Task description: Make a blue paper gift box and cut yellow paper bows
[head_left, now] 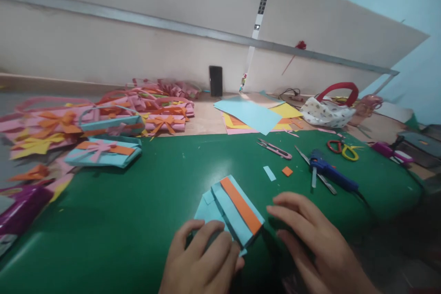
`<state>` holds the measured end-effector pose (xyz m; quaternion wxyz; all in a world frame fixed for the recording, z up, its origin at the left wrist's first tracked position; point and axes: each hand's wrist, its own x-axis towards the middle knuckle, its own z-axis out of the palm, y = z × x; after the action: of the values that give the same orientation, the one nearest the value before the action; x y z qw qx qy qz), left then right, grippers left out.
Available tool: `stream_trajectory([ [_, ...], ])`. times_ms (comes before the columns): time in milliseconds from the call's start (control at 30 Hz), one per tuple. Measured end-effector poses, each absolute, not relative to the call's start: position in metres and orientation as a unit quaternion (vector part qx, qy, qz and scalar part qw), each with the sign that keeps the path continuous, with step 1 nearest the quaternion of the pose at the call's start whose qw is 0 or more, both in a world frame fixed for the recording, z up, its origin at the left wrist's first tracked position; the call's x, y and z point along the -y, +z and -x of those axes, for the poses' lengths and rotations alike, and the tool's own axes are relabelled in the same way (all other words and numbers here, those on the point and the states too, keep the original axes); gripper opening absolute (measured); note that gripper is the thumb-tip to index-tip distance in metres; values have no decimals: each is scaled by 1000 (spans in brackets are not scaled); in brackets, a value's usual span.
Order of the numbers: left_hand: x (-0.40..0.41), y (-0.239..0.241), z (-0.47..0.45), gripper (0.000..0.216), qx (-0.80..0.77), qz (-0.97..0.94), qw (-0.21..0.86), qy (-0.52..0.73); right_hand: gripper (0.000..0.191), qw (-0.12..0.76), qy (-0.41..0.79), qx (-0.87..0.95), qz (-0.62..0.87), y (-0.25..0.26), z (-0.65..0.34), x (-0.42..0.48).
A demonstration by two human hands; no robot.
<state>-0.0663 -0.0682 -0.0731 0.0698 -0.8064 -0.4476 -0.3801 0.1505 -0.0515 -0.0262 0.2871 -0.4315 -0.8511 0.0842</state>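
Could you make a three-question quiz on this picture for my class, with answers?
1. Which hand touches the folded blue paper?
2. What lies beside the small orange square?
a) black phone
b) light blue strip
c) red-handled basket
3. Fill in: the band on the folded blue paper is ____ in colour.

Key: 1. The left hand. 2. b. 3. Orange.

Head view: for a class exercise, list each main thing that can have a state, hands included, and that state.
Left hand: curled over the folded blue paper
Right hand: open, beside the paper
Folded blue paper: orange strip across it
Glue gun: lying across a metal tool
Pink snips: lying, tips apart
Scissors: lying, handles spread
Phone: upright
Blue sheet: flat on other sheets
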Motion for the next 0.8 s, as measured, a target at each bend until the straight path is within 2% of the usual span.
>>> stream_trajectory([
  [100, 57, -52, 75, 13, 420, 805, 116, -403, 63, 212, 111, 887, 396, -1, -156, 18],
  [167, 46, -31, 83, 12, 403, 795, 186, -414, 90, 182, 225, 889, 356, 16, -152, -15],
  [200, 40, -20, 87, 13, 394, 791, 222, -413, 87, 175, 311, 876, 325, 23, -147, -33],
  [233, 33, -9, 89, 17, 398, 794, 238, -394, 75, 187, 403, 841, 309, 28, -140, -52],
  [267, 26, 3, 91, 21, 397, 779, 257, -412, 60, 212, 490, 780, 327, 32, -131, -70],
  [300, 19, 14, 91, 23, 400, 751, 269, -451, 56, 234, 554, 709, 368, 34, -121, -87],
  [400, -4, 43, 90, 28, 393, 677, 305, -542, 54, 168, 665, 611, 395, 34, -90, -121],
  [500, -23, 57, 95, 29, 355, 713, 299, -525, 57, 132, 748, 559, 333, 34, -75, -134],
  [633, -43, 52, 112, 20, 381, 761, 190, -490, 51, 231, 792, 486, 287, 30, -84, -145],
  [800, -63, 30, 124, 21, 440, 752, -54, -488, 20, 330, 759, 473, 304, 19, -97, -157],
])
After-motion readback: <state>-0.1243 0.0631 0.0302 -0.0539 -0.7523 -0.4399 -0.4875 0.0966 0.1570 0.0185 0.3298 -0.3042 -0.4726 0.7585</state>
